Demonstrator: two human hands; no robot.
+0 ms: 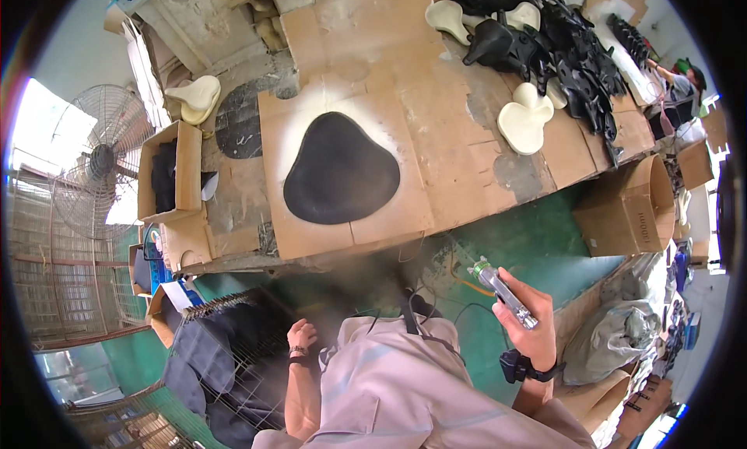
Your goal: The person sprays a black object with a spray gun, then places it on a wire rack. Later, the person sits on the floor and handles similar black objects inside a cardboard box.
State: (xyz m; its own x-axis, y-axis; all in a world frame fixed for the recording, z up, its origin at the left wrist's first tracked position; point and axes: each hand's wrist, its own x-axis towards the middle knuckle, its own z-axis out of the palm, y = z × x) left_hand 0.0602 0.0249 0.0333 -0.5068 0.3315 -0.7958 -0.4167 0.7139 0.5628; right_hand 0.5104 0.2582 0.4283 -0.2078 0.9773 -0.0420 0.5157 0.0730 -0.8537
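My right hand (531,313) is wrapped round a metal spray gun (507,295) with a green ring near its tip, held off the table's front edge. My left hand (302,334) hangs by my side with fingers curled in and nothing visible in them, near a wire rack draped with dark fabric sheets (204,363). On the cardboard-covered table (436,161) in front of me lies a black, rounded-triangle saddle cover (342,169), apart from both hands. A pale whitish patch surrounds it on the cardboard.
Black saddle shells (576,68) are heaped at the far right, with cream foam saddle pads (526,126) beside them. A small carton (171,173) and a fan (101,161) stand left. A large carton (626,208) stands right. Another person (685,83) is at far right.
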